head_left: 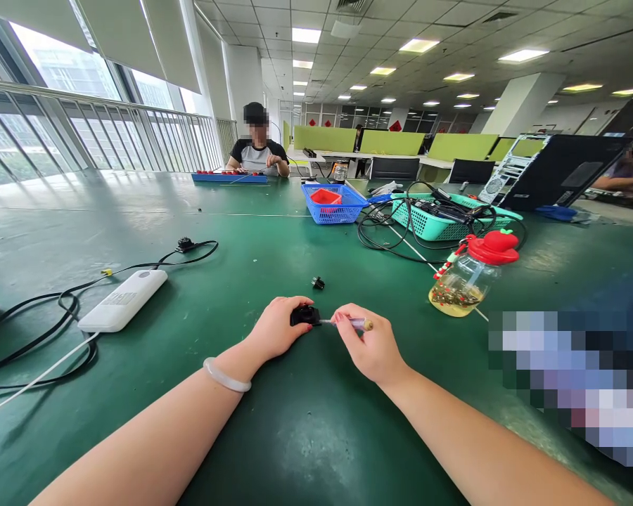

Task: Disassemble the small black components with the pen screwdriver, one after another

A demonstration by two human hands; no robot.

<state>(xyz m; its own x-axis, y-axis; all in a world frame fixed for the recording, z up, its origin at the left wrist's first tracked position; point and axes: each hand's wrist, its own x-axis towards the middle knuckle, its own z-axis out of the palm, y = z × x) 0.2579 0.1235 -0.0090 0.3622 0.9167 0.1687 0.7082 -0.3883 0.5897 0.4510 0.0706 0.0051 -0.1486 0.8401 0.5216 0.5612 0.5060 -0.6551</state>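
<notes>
My left hand (279, 325) is closed around a small black block-shaped part (304, 316), holding it low over the green table (316, 436). The fingers of my right hand (366, 341) pinch a screwdriver (357, 324) with a pale, translucent handle. Its thin shaft points left and meets the right side of the black part; the exact contact spot is too small to make out. Just beyond my hands lies another small black piece (318, 283) with what look like prongs.
To the left lie a white power bank (124, 301) and black cables (74, 299). Ahead stand a blue basket (335, 214) and a teal basket (435, 226) of cables. At right are a red-lidded bottle (461, 284) and a black panel (564, 169). A person (258, 151) sits across the table.
</notes>
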